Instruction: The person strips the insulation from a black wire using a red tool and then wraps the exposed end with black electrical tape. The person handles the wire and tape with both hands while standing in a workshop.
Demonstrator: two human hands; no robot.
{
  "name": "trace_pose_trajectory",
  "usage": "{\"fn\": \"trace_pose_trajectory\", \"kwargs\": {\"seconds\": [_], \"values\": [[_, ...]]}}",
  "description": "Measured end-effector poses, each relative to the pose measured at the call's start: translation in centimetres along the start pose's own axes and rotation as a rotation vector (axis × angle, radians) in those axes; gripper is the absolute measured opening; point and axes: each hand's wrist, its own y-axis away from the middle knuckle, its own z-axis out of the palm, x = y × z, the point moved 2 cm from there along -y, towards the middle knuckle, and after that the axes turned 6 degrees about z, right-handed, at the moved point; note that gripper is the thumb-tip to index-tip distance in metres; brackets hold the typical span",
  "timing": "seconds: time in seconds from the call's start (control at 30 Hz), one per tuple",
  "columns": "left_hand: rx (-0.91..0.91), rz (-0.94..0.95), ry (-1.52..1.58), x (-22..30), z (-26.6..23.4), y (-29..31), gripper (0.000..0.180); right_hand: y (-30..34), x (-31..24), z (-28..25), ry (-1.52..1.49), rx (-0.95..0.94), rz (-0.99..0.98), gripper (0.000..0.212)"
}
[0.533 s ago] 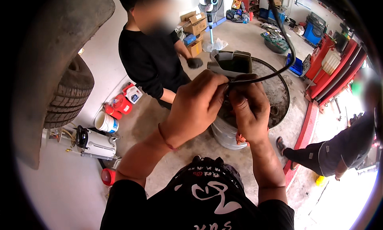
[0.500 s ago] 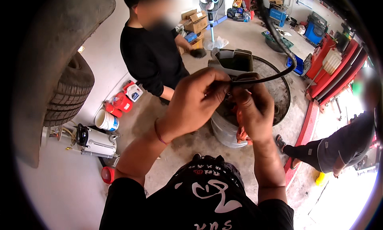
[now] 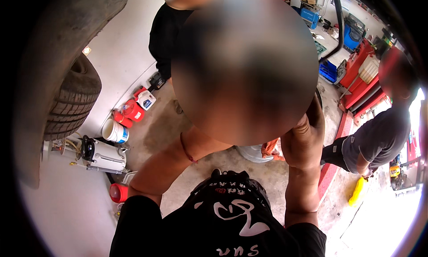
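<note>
Head view: handwork hidden by blur, its progress unreadable

A wide round blur covers most of both hands. Only the heel of the left hand (image 3: pixel 209 143) shows, just past a red wrist cord (image 3: pixel 191 158); whether its fingers are spread, pinching or pressed against the other hand, I cannot tell. More of the right hand (image 3: pixel 305 139) is visible, its outer edge and thumb base curled inward as if around something, but its fingertips and any grip are hidden.

Beyond the right hand, a black flexible line (image 3: pixel 341 29) hangs from the top edge and bends toward the blur, where its lower end is lost. That end would be the place to judge what is done and what is left; nothing visible there confirms that anything is joined, freed or finished. With both forearms raised toward the same spot, the work looks under way rather than over.

Just left of the right wrist lies an orange-red cloth (image 3: pixel 270 150), with a pale drum side (image 3: pixel 250 153) beside it, below the hidden fingers. Well to the left of the left hand is a tyre (image 3: pixel 73 101); ahead of that hand, a co-worker's black sleeve (image 3: pixel 162 41).
</note>
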Motion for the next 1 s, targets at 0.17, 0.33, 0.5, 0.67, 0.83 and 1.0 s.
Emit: {"fn": "trace_pose_trajectory", "kwargs": {"seconds": [0.17,0.33,0.5,0.67,0.83,1.0], "values": [[0.135,-0.151,0.378,-1.9,1.0,1.4,0.011,-0.3,0.7,-0.3,0.046,-0.050,-0.121,0.052],[0.068,-0.764,0.910,-0.4,0.4,0.2,0.020,-1.9,0.7,-2.3,0.511,-0.212,-0.178,0.042],[0.060,-0.682,0.770,0.9,-1.0,-0.6,0.019,-3.2,-1.1,-1.9,1.180,-0.220,-0.515,0.019],[0.120,-0.008,-0.144,0.7,-0.4,0.2,0.022,-1.8,-0.7,-1.6,0.995,-0.122,-0.413,0.013],[0.008,0.171,-0.229,0.5,-0.5,-0.5,0.023,-1.5,0.1,-3.2,0.730,-0.164,-0.069,0.007],[-0.070,0.210,-0.254,0.7,-0.7,-1.0,0.024,-2.2,0.4,-3.1,0.692,-0.120,-0.040,0.018]]}}
